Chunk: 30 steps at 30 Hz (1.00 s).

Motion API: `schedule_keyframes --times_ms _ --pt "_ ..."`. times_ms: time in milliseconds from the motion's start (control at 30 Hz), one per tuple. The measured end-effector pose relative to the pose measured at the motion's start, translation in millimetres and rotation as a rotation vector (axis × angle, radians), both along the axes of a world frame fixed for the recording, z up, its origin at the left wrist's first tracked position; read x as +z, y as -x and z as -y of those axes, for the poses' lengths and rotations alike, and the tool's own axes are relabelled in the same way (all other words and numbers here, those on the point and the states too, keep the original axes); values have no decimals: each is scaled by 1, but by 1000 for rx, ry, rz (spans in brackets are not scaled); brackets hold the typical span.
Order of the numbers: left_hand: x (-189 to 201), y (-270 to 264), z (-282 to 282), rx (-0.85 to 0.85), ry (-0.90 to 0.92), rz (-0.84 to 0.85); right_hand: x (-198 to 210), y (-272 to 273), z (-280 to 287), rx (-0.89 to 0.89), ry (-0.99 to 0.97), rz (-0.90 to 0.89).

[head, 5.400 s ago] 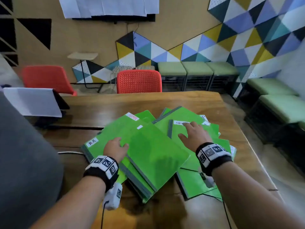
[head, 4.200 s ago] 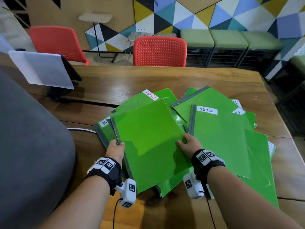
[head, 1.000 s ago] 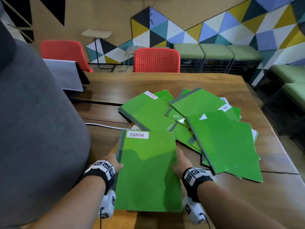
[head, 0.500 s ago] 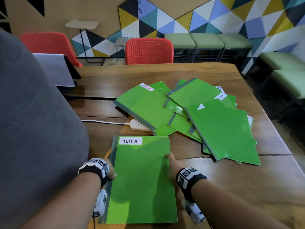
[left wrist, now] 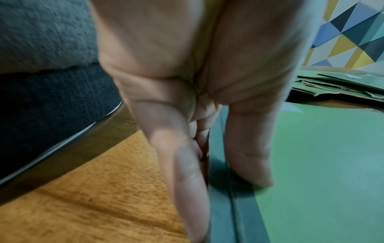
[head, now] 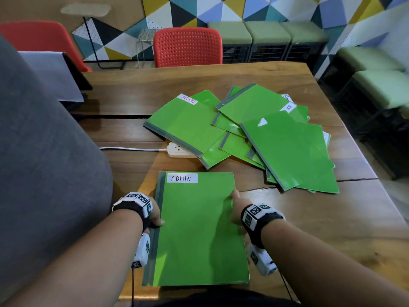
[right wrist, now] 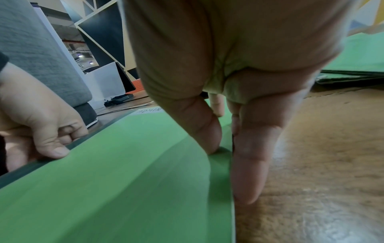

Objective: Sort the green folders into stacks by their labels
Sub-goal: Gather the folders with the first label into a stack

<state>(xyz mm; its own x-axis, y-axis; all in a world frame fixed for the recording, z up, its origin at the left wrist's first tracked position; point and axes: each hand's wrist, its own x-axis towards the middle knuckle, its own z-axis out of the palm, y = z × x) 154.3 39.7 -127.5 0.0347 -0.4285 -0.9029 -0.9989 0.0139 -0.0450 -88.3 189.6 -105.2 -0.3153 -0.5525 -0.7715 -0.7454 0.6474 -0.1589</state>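
With the left hand [head: 155, 212] and right hand [head: 235, 208] pinching the side edges of the ADMIN folder [head: 197, 229] (flat on the table [head: 332, 229], near the unsorted pile [head: 254, 134]), an uneven release risks skewing it.

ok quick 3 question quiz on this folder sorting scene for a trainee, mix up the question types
1. True or false: the near folder, held at its side edges by the left hand and the right hand, bears a label reading ADMIN.
2. Multiple choice: what lies partly under the near edge of the folder pile? A) a stapler B) a white power strip C) a phone
3. Fill in: the folder at the pile's left has its ADMIN label written in ___ ink.

Key: 1 true; 2 B; 3 red
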Motion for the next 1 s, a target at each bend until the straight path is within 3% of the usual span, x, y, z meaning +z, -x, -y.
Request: schedule_keyframes --times_ms 333,567,700,1000 --pt "0 10 10 17 296 -77 1 12 20 -8 118 -67" --pt "24 28 4 -82 440 -48 8 25 24 -67 66 -136" --pt "40 58 6 -100 625 -140 16 53 41 -34 121 -195" --pt "73 165 15 -131 603 -200 47 160 37 -80 267 -333"
